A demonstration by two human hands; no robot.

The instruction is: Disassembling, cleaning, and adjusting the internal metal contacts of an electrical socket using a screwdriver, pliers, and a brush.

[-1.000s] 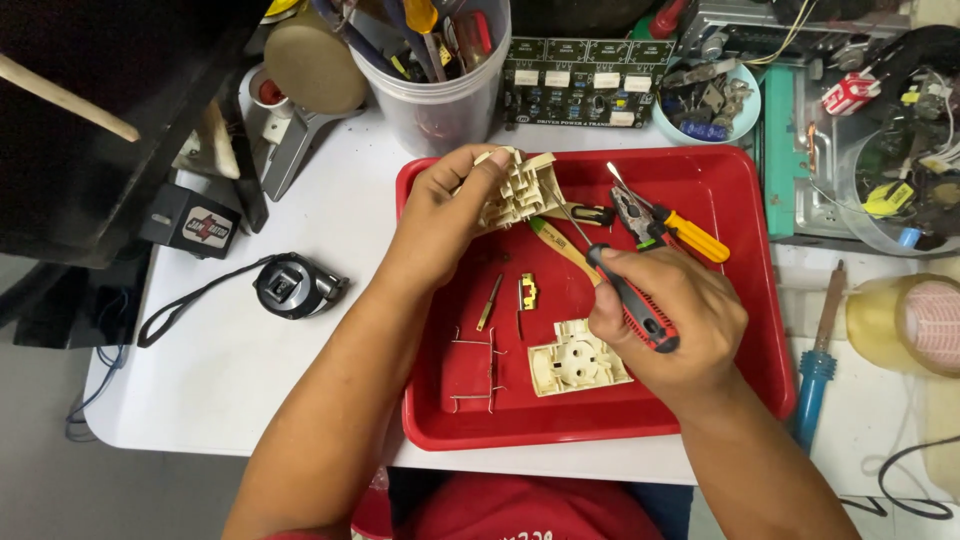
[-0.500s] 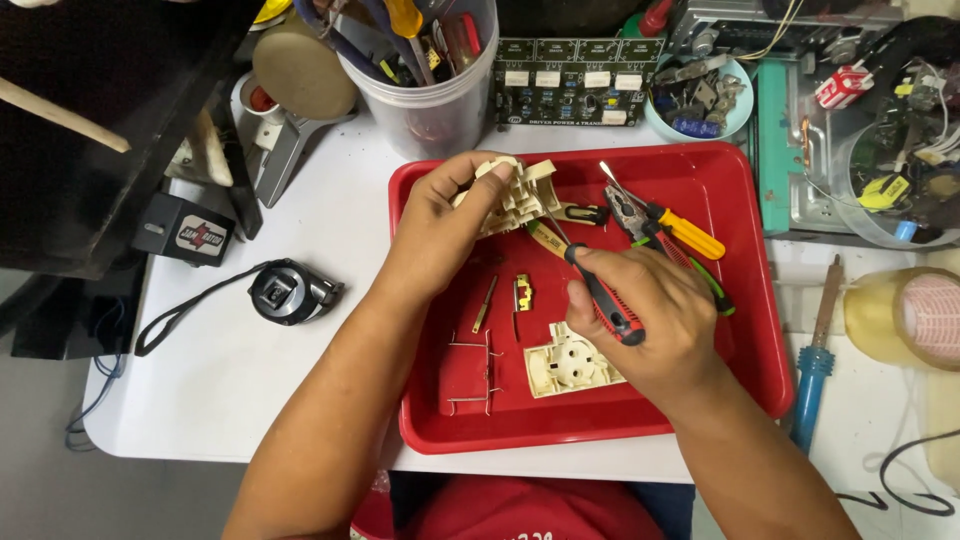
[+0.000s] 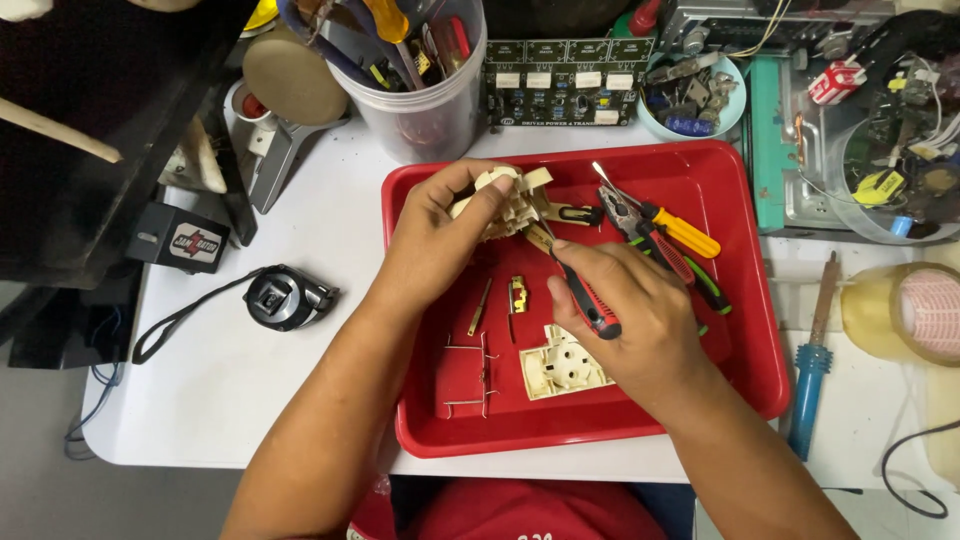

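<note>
- Left hand (image 3: 440,235): closed on cream plastic socket body (image 3: 505,200), held above far-left part of red tray (image 3: 745,300).
- Right hand (image 3: 635,320): closed on red/black screwdriver (image 3: 585,300); tip at socket body underside.
- Tray sits at bench centre, near front edge.
- In tray: cream socket faceplate (image 3: 565,365) by front edge, brass contact (image 3: 518,293), pliers (image 3: 650,225) at far-right part.

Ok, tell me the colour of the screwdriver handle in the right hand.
Red and black, on the screwdriver that the right hand grips; the head view shows it.
</note>
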